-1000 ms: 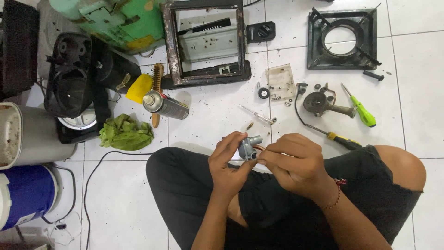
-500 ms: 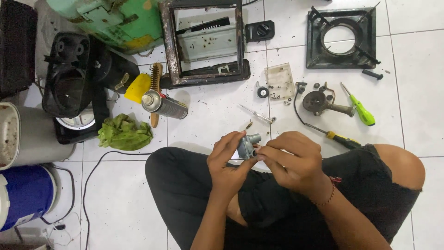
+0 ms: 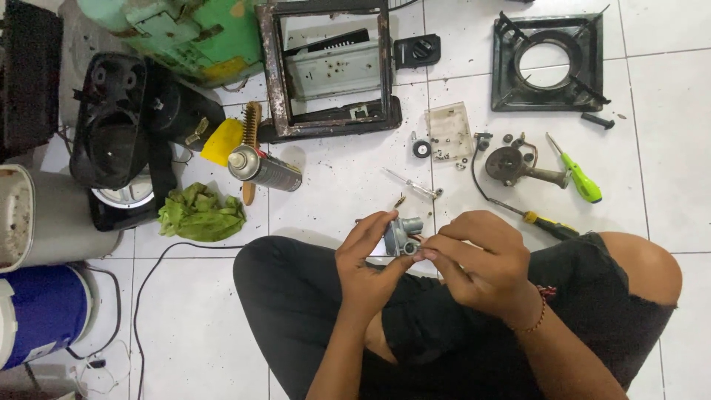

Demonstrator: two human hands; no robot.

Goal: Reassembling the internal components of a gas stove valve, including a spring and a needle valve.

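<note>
The person sat cross-legged on the white tiled floor [image 3: 333, 185], and both hands met over the lap on a small grey metal valve body [image 3: 400, 235]. The left hand [image 3: 368, 261] was curled about its near side, thumb and forefinger closed on it and holding it up. The right hand [image 3: 481, 259] was bunched, its fingertips [image 3: 428, 252] pinched at the right end of the valve body; whether they gripped a small part or tool there could not be told.

Judging by the layout, the work looked to be in its middle. Beyond the valve body lay a rusted stove frame [image 3: 278, 81] stripped open. To the right of the valve body lay a loose burner head [image 3: 515, 164], a green-handled screwdriver [image 3: 581, 181] and a yellow-and-black screwdriver [image 3: 544, 224]. A clear tray of small parts [image 3: 448, 130] sat just beyond it, so much was taken apart, and nothing there seemed refitted yet.
</note>
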